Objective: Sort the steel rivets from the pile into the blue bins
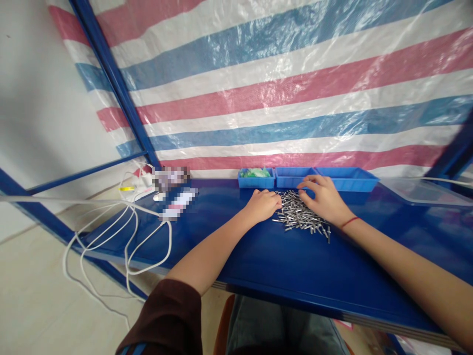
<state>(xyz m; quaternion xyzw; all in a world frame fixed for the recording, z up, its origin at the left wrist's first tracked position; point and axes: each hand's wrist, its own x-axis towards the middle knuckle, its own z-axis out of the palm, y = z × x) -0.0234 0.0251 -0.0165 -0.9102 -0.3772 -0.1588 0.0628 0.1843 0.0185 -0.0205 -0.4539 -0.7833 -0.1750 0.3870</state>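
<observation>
A loose pile of small silver metal pins, rivet-like in shape (301,214), lies on the blue table (295,266). At the pile's left edge is my left hand (263,206), its fingers curled inward by the pins; whatever is in them is hidden. Over the right side of the pile reaches my right hand (325,199), its thumb and fingers apart. I see nothing held in it. Behind the hands stand a small blue bin (256,182) with green and clear plastic in it, a middle blue bin (286,180) and a wider blue bin (354,183).
White cables (135,246) hang in loops over the table's left end, near a power strip (140,192) and blurred items. A clear plastic sheet or lid (421,191) lies at the right. Striped tarp (295,98) covers the back, and a blue frame post (114,84) rises at left.
</observation>
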